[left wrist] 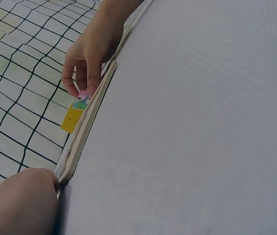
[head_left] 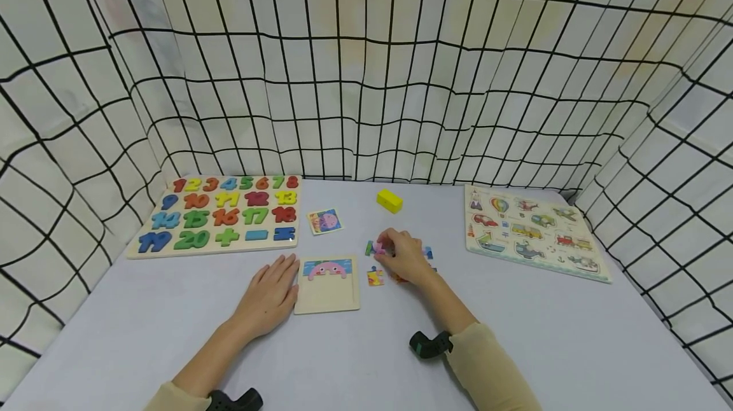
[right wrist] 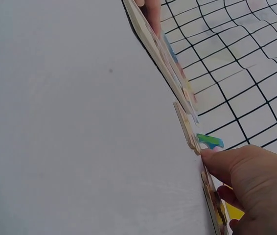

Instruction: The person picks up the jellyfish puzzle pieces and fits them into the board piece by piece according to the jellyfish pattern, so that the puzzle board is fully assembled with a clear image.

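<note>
My left hand (head_left: 269,296) lies flat on the table with its fingertips against the left edge of a small wooden puzzle board (head_left: 326,299). Pink-and-blue pieces (head_left: 328,268) fill the board's top strip, and bare wood shows below. To the right of the board, my right hand (head_left: 404,257) pinches a pink puzzle piece (head_left: 378,248) between thumb and fingers. Loose around that hand are a yellow puzzle piece (head_left: 375,277), a blue piece (head_left: 428,252) and others partly hidden under the palm. A green-and-blue piece (right wrist: 210,141) shows by the thumb in the right wrist view.
A number puzzle board (head_left: 229,242) lies at the back left, a vehicle puzzle board (head_left: 532,258) at the right. A small picture card (head_left: 325,221) and a yellow block (head_left: 390,201) sit behind the hands. Black netting (head_left: 366,80) over white walls encloses the table.
</note>
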A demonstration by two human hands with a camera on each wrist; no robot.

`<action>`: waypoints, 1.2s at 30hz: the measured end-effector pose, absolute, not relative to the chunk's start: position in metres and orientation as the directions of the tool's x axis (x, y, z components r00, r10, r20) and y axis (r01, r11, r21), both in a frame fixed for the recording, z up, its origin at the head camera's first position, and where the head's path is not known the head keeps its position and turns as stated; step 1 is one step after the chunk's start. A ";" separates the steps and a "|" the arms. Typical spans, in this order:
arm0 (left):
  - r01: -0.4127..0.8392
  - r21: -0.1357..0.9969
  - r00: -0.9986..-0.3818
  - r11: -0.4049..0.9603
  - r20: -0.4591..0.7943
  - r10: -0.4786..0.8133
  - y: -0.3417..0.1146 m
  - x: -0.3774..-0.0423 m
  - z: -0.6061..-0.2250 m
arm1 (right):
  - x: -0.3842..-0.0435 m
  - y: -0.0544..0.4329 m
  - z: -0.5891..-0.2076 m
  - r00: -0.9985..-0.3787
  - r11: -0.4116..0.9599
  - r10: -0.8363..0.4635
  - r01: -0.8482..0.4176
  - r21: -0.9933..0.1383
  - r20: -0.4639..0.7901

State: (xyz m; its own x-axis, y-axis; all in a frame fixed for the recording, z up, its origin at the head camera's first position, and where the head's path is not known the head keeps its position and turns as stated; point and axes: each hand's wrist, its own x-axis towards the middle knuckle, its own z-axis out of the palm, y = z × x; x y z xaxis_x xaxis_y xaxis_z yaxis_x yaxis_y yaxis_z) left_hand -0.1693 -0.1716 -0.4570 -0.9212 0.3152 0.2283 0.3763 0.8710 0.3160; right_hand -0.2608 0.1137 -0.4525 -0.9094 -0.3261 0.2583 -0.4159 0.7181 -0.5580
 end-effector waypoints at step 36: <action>0.376 0.313 -0.919 0.872 0.243 0.310 -0.172 -0.167 -0.457 | -0.256 0.095 -0.442 -0.924 0.608 -0.323 -0.367 -0.704 0.203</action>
State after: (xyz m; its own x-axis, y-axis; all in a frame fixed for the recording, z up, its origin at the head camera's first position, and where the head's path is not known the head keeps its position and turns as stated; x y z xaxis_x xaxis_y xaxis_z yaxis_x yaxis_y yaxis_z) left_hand -0.1674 -0.1717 -0.4574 -0.9193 0.3095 0.2431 0.3764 0.8718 0.3134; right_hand -0.2559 0.0949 -0.4418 -0.9244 -0.3228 0.2031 -0.3670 0.6084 -0.7037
